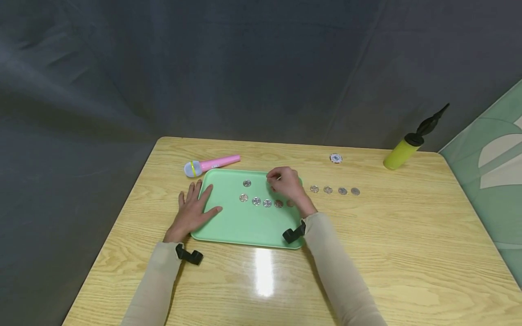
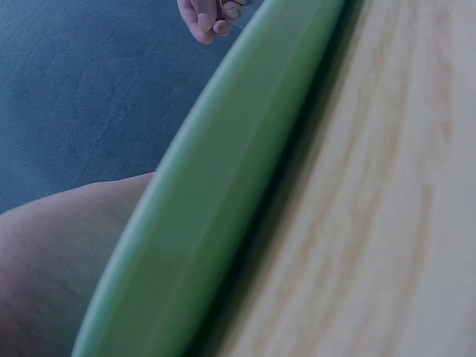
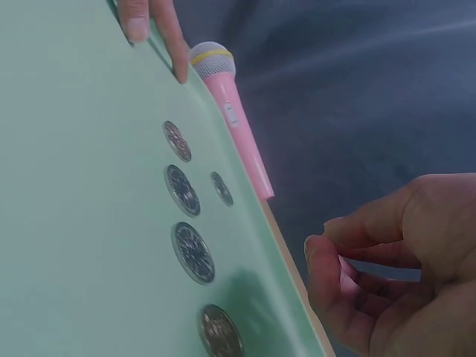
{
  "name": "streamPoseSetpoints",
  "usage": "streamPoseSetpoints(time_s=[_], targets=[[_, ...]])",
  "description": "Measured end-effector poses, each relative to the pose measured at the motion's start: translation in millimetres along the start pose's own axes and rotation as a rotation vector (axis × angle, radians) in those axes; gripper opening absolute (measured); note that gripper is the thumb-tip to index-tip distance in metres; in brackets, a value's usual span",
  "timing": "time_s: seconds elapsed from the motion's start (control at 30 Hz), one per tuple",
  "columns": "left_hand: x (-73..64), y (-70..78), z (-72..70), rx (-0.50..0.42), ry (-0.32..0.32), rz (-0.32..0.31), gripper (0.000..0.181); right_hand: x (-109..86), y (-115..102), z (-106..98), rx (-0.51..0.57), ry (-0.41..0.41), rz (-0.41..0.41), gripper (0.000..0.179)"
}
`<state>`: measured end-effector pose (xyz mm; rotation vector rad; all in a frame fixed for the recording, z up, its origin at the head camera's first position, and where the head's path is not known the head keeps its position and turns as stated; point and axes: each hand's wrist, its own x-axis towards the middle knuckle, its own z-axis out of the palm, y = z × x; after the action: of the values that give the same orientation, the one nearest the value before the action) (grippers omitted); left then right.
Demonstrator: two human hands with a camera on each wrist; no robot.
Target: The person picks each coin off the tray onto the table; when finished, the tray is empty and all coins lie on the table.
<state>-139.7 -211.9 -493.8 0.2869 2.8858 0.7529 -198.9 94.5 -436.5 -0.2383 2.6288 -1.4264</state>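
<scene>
Over the upper right of the green tray (image 1: 228,226) is my right hand (image 1: 285,181). Its thumb and forefinger pinch together, and a thin pale edge like a coin's shows at the fingers, mostly hidden. Below it in the tray runs a row of several silvery coins (image 1: 267,203); a single coin (image 1: 247,183) lies above that row. My left hand (image 1: 191,215) rests spread on the tray's left rim, thumb and forefinger reaching inside. In the right wrist view, the pinching fingers (image 3: 327,256) are beside the tray's far edge, coins (image 3: 193,253) to their left.
A pink toy microphone (image 1: 220,163) lies behind the tray's left corner. Several coins (image 1: 342,191) form a row on the table (image 1: 387,253), right of the tray. Farther back are a white poker chip (image 1: 336,158) and a yellow-green pump (image 1: 399,155) with a black top.
</scene>
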Motion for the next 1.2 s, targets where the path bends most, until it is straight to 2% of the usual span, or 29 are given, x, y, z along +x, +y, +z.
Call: streamPoseSetpoints(time_s=[0.27, 0.43, 0.63, 0.93, 1.2], targets=[[-0.2, 1.7, -0.8, -0.005, 0.003, 0.002, 0.084, 6.0, 2, 13, 0.027, -0.024, 0.035, 0.018], [0.2, 2.0, -0.2, 0.004, -0.001, 0.003, 0.084, 9.7, 3, 19, -0.018, -0.038, 0.045, 0.019], [0.5, 2.2, -0.2, -0.004, -0.002, 0.006, 0.084, 13.2, 5, 26, -0.061, -0.044, 0.033, 0.019], [0.7, 1.7, 0.2, 0.001, -0.013, 0.001, 0.083, 17.4, 3, 38, -0.031, -0.056, 0.041, 0.021], [0.0, -0.8, 1.0, 0.006, 0.002, 0.011, 0.083, 24.4, -1, 52, -0.092, -0.037, 0.016, 0.024]])
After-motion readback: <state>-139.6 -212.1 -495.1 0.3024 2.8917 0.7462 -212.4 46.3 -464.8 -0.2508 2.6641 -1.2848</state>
